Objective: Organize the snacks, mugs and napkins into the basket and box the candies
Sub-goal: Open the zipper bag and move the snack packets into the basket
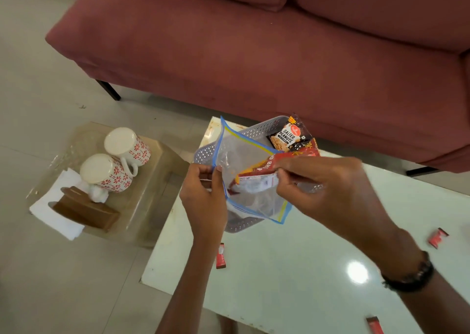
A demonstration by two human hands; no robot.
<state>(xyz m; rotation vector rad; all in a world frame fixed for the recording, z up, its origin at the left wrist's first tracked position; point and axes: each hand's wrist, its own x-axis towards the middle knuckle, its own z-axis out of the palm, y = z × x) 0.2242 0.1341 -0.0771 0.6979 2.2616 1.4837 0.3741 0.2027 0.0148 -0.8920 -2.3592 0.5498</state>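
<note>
While both hands hover over the grey basket (203,153), the left hand (203,193) has its grip pinched on the clear zip bag (244,155) and the right hand (328,191) on a red snack packet (256,181) at its mouth. A peanut packet (288,135) already sits in the basket. Two mugs (112,171), napkins (57,211) on the side table and candies (220,256) on the worktop (292,270) remain unsorted.

Maroon sofa (254,48), white glossy table (292,270), glass side table (157,181), tiled floor (38,79)

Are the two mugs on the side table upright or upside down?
Upside down: both mugs show flat white bases facing up, standing on the side table.
</note>
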